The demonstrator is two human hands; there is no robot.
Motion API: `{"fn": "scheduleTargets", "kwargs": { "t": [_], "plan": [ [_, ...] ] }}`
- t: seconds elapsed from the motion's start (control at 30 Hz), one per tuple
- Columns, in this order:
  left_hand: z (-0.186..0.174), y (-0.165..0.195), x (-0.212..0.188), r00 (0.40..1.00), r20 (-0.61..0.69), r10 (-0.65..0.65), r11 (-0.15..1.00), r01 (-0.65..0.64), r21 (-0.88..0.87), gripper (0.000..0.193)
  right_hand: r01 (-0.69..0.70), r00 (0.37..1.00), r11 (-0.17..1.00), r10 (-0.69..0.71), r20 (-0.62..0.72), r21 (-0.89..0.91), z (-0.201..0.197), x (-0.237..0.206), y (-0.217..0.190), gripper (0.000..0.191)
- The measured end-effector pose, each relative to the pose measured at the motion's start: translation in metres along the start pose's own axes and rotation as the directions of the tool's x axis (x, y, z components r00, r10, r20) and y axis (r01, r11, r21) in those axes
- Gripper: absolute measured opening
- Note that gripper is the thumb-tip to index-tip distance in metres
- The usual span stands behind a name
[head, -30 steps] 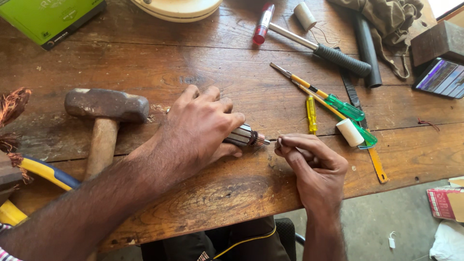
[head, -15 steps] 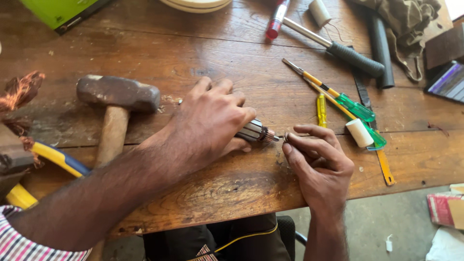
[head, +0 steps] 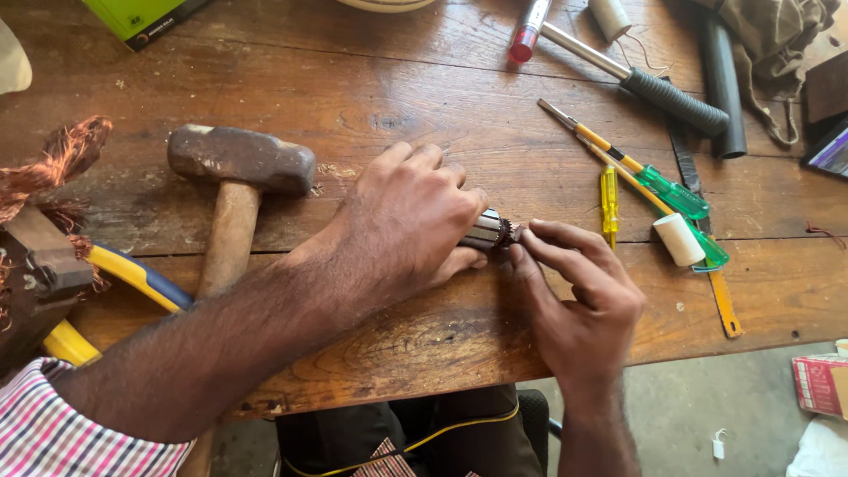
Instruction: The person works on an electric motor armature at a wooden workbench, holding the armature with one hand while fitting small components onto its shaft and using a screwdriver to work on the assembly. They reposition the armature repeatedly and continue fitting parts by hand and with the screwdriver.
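My left hand (head: 402,221) lies over a small metal cylindrical part (head: 488,231) on the wooden table (head: 424,106), gripping it so that only its right end shows. My right hand (head: 579,300) sits just to the right, fingertips pinched at that exposed end; whatever it pinches is too small to make out. A heavy hammer (head: 234,177) with a wooden handle lies to the left of my left hand.
Two green-handled screwdrivers (head: 658,181), a yellow tester (head: 609,196) and a white roll (head: 678,238) lie right of my hands. A black-gripped tool (head: 649,84), a red marker (head: 527,31) and cloth (head: 777,40) are at the back. Copper wire (head: 62,155) and yellow-blue handles (head: 132,274) sit far left.
My right hand has closed in on the end of the metal part and its fingertips now touch it. My left hand keeps its hold. The view has shifted slightly.
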State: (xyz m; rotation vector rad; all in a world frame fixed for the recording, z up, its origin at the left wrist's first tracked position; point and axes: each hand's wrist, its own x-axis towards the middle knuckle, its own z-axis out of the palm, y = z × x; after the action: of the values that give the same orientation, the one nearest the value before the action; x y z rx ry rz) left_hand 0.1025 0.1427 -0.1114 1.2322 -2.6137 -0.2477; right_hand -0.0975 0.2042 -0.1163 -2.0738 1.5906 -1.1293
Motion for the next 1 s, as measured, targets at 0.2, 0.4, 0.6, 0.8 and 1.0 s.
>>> {"fn": "scheduleTargets", "kwargs": {
  "t": [0.2, 0.4, 0.6, 0.8, 1.0],
  "plan": [
    [0.0, 0.001, 0.003, 1.0, -0.004, 0.004, 1.0, -0.004, 0.021, 0.056, 0.106, 0.994, 0.97, -0.105, 0.018, -0.218, 0.001, -0.001, -0.016, 0.025],
    [-0.004, 0.008, 0.006, 0.991, 0.137, -0.005, 0.998, -0.003, 0.06, 0.055, 0.092, 0.995, 0.982, -0.086, 0.045, -0.163, -0.009, 0.004, -0.012, 0.023],
    [0.003, 0.003, 0.008, 0.964, 0.259, -0.055, 0.994, 0.027, 0.109, 0.056, 0.091, 0.996, 0.982, -0.091, 0.006, -0.168, 0.003, -0.008, -0.006, 0.024],
    [0.009, 0.007, 0.003, 0.983, 0.185, -0.02, 0.994, 0.0, 0.105, 0.057, 0.04, 0.999, 0.993, -0.041, -0.003, -0.111, 0.002, -0.01, 0.0, 0.02],
    [0.015, -0.001, -0.004, 0.989, 0.146, 0.0, 0.995, -0.015, 0.103, 0.052, 0.067, 0.997, 0.986, -0.07, -0.011, -0.15, 0.014, -0.01, 0.003, 0.02]
  ]
}}
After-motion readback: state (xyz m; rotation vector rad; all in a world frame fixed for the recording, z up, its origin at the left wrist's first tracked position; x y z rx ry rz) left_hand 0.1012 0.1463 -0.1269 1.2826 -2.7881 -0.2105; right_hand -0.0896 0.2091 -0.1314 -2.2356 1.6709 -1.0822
